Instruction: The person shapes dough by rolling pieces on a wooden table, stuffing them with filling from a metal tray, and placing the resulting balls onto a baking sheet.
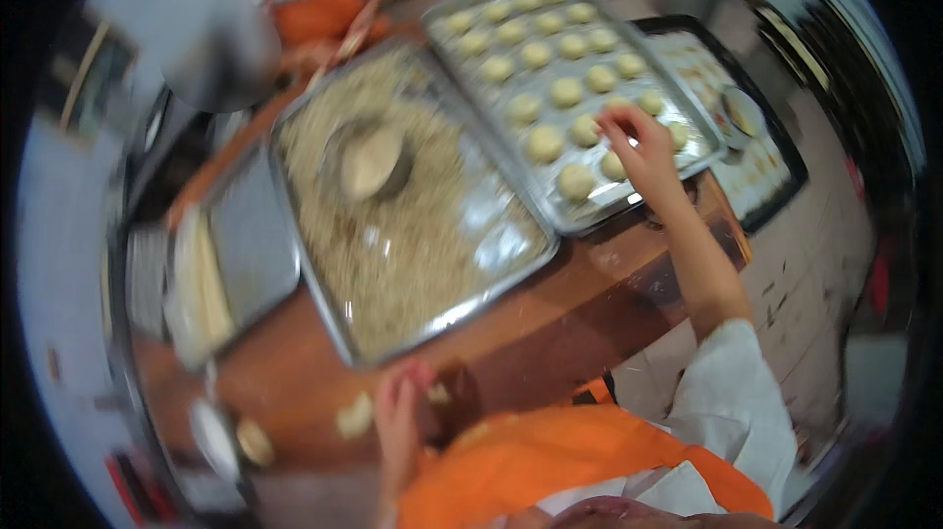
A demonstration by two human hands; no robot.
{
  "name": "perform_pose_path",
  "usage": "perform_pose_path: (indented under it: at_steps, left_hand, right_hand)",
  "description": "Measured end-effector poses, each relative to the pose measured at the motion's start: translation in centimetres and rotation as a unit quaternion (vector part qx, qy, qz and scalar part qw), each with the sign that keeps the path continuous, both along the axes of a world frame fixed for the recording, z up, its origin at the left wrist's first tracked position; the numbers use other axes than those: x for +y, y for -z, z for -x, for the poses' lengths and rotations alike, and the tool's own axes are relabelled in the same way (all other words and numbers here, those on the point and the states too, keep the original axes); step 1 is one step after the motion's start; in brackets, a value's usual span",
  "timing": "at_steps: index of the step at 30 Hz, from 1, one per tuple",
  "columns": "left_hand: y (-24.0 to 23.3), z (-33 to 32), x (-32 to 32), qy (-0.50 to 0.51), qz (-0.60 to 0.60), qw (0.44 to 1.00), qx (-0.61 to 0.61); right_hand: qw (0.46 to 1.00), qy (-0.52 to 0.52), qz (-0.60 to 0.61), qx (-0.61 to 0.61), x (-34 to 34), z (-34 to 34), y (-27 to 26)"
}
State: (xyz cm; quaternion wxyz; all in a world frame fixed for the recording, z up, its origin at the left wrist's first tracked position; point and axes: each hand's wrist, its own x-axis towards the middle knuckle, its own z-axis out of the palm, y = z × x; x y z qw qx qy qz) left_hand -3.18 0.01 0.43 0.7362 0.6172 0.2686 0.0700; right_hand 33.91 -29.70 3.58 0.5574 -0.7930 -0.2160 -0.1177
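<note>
My right hand (pixel 639 144) hangs over a metal baking tray (pixel 479 98) set with several rows of pale round dough balls (pixel 545 144). Its fingertips are bent together beside one ball; whether they touch or grip it is unclear. By the table's near edge, my left hand (pixel 400 402) is blurred, fingers partly curled. A lump of dough (pixel 356 416) lies just left of it on the wooden table (pixel 582 293). Between the hands is a second metal tray (pixel 449 319), strewn with a tan crumbly coating (pixel 331 264) and holding a round metal bowl (pixel 403 174) of pale material.
At left, another tray (pixel 254 234) adjoins a pale folded item (pixel 202 286). A round metal object (pixel 215 439) lies near a small dough piece (pixel 255 443). At right, a dark-rimmed tray (pixel 792 153) carries a cup (pixel 740 116). A person in an orange apron (pixel 317 13) stands across the table.
</note>
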Motion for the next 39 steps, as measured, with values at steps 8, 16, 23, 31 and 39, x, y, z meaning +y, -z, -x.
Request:
perform_pose_path:
  at_steps: [8,16,23,31,39]
  left_hand:
    - [2.8,6.7,8.0,-0.064,-0.632,0.77,0.065]
    - [3.8,12.9,10.1,0.039,-0.576,0.807,0.126]
    - [4.2,13.5,9.8,-0.019,-0.44,0.896,-0.046]
    - [1.0,13.0,10.8,0.032,-0.385,0.913,-0.133]
    - [0.1,9.1,8.5,-0.048,0.287,0.885,-0.363]
  right_hand:
    - [0.982,-0.115,0.153,-0.009,3.4,19.2,4.7]
    - [0.923,-0.316,0.218,-0.016,12.6,24.5,2.5]
    - [0.827,-0.501,0.203,-0.155,26.3,31.0,1.1]
    - [0.712,-0.623,0.268,0.182,28.2,30.5,2.8]
    - [0.761,-0.573,0.159,0.258,26.5,31.0,0.7]
